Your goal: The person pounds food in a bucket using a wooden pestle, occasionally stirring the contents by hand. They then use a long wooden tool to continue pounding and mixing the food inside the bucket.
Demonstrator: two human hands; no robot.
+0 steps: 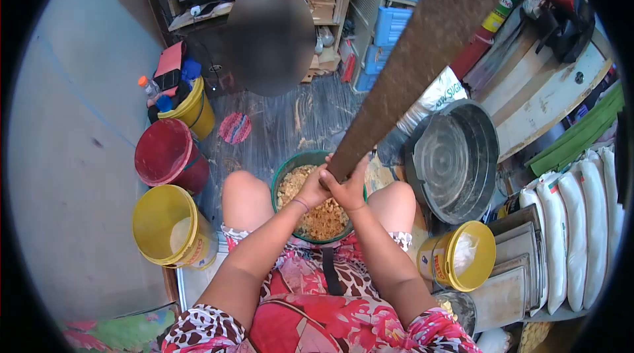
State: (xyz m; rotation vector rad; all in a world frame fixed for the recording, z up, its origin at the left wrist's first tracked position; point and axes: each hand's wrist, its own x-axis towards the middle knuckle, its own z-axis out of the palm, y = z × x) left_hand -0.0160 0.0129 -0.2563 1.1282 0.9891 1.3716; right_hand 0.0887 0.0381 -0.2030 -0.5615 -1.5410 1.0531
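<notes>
Between my knees is a green basin (277,184) holding a crumbly, yellowish-brown mixture (320,219). Above it, both hands meet at the lower end of a long brown wooden pole (403,66), which slants up to the right and out of view. My left hand (314,188) is closed at the pole's end, with part of its grip hidden. My right hand (350,189) is wrapped round the pole just beside it. The pole covers part of the basin's far side.
At the left stand a red bucket (165,155) and two yellow buckets (158,224). To the right are a large dark tub (456,161), a yellow bucket (474,257), stacked trays (505,287) and white sacks (574,234). Shelves (323,9) stand ahead.
</notes>
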